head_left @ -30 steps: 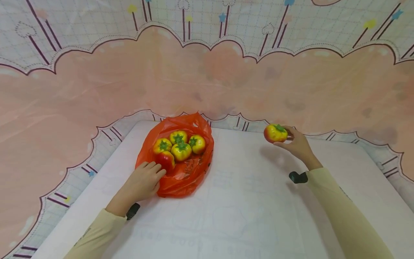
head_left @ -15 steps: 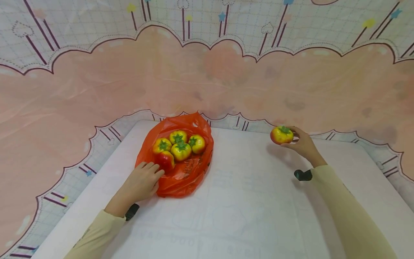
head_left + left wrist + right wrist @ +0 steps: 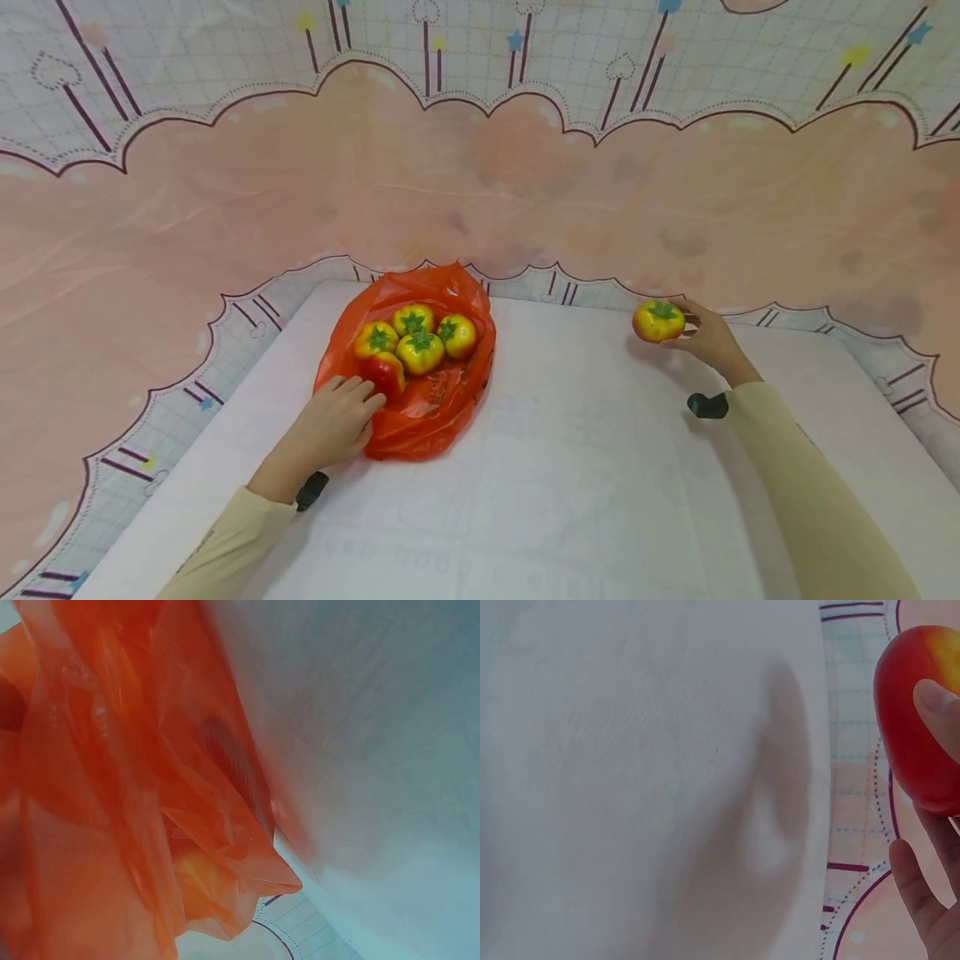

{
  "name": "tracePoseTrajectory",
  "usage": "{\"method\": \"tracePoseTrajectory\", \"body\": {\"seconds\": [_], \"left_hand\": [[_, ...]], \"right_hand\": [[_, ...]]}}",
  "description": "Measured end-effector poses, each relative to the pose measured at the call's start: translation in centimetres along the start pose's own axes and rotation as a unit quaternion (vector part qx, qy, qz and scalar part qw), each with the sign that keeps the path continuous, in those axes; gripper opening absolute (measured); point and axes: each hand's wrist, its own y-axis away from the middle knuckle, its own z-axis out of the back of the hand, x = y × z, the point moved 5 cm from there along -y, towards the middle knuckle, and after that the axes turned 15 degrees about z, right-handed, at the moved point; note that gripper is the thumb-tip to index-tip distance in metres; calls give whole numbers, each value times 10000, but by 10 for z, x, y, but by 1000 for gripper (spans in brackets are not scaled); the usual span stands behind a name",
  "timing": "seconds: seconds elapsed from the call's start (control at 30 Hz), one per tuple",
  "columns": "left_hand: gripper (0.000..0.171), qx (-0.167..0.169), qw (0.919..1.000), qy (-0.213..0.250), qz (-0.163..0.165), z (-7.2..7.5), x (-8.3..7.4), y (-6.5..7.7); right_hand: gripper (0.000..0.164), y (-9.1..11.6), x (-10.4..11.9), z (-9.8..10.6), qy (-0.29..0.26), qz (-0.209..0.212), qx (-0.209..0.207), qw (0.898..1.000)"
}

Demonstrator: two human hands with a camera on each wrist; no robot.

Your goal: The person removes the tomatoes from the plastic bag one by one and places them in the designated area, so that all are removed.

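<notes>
In the head view we see the right hand [image 3: 708,342] holding one fruit [image 3: 657,321], pinched between the thumb and fingers that reach behind it; in the right wrist view the lower fingers spread away from its skin. The fruit is squat, its long axis running roughly from 9 to 3 o'clock, leafy top upward, with a shadow on the white table [image 3: 562,483] below.

From this fruit, the red bag [image 3: 457,421] lies toward 9 o'clock, dipping slightly to 8, well apart. The left hand [image 3: 333,425] is nearer the bag: its fingers curl over the rim at about 8 o'clock, though we cannot tell where the thumb sits. From there, the held fruit lies between 2 and 3 o'clock.

Inside the bag we count five more: four yellow fruits [image 3: 420,351] with leaves up, and one red-sided fruit [image 3: 384,372] just beside the left fingers. The bag's crumpled rim at 3 o'clock stands between them and the held fruit.
</notes>
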Motion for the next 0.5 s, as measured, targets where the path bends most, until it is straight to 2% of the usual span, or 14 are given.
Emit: {"method": "tracePoseTrajectory", "body": {"seconds": [0.27, 0.5], "left_hand": [[29, 23, 10000, 28, -4, 2, -1, 0], [29, 19, 10000, 72, -22, 4, -1, 0]], "right_hand": [[80, 9, -15, 5, 16, -161, -35, 9999], [86, 21, -25, 10, -280, -385, -138, 9988]]}}
